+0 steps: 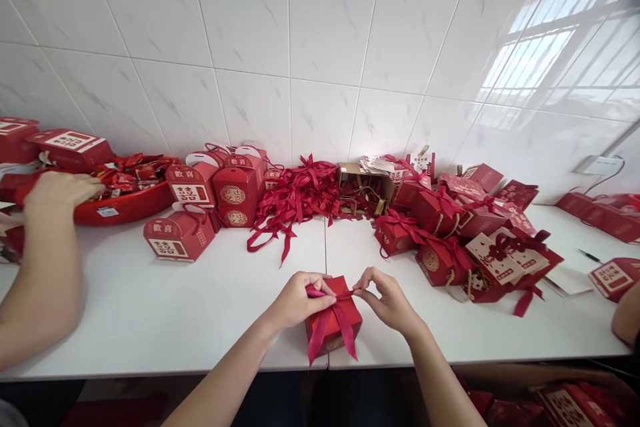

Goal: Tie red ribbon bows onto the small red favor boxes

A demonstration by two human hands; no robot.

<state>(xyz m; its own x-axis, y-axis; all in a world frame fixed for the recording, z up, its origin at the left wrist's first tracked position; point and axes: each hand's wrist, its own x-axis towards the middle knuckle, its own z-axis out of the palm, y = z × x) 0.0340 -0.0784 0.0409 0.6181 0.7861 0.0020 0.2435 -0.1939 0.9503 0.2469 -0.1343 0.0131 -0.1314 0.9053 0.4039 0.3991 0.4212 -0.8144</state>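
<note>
A small red gift box [324,341] sits at the table's front edge, with a dark pink ribbon [345,330] on its top whose two tails hang toward me. My left hand [305,295] pinches a loop of this ribbon between thumb and fingers at the box's left side. On the right, my right hand [383,295] pinches the other side of the ribbon between thumb and forefinger. The ribbon's middle lies between both hands, over the box top. Part of the box's left side is hidden behind my left hand.
A heap of loose ribbons [307,190] lies by the wall beside an open carton [367,188]. Boxes with ribbons [440,263] are piled at right. Several red boxes [180,235] and a red basin [125,210] of packets stand left. A co-worker's arm [50,267] reaches there.
</note>
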